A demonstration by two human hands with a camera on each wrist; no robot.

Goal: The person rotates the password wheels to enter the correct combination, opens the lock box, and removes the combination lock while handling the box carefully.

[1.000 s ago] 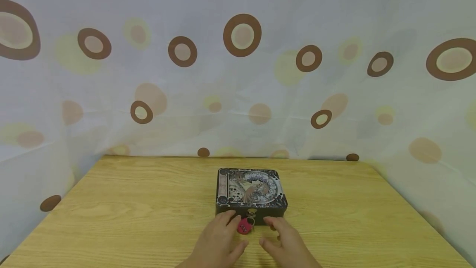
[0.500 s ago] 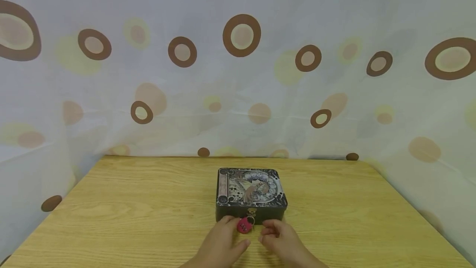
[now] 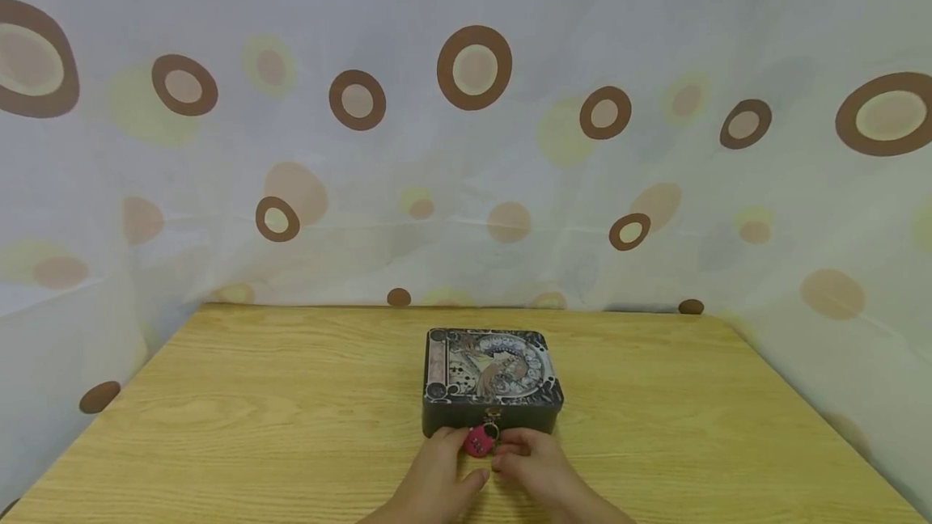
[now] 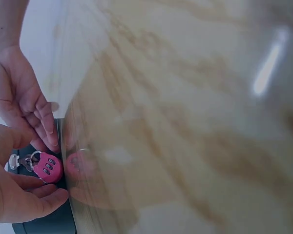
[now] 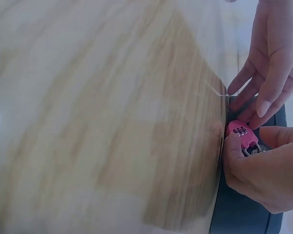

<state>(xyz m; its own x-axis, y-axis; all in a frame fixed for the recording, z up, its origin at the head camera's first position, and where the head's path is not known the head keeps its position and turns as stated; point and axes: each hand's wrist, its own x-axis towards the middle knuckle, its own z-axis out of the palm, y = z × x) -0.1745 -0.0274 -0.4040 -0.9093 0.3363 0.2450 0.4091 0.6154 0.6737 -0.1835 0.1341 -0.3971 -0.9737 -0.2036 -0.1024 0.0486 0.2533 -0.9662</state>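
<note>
A dark box (image 3: 484,370) with a picture-printed lid rests on the table, its metal clasp (image 3: 493,412) facing me. From the clasp hangs a pink combination padlock (image 3: 478,441), its number dials showing in the left wrist view. My left hand (image 3: 437,471) has its fingertips at the padlock's left side, thumb held apart. On the opposite side is my right hand (image 3: 537,467), fingers loosely bent and their tips right at the padlock's edge by the shackle (image 5: 246,151). In the right wrist view, fingers of both hands flank the padlock.
The wood-grained table (image 3: 291,395) extends to both sides of the box. Behind it and along the sides hangs a pale curtain (image 3: 408,152) printed with brown rings and spots.
My right hand has moved left to the padlock, its fingers drawing together. My left fingers have come down from the box front to the padlock's left side. The box stays in place.
</note>
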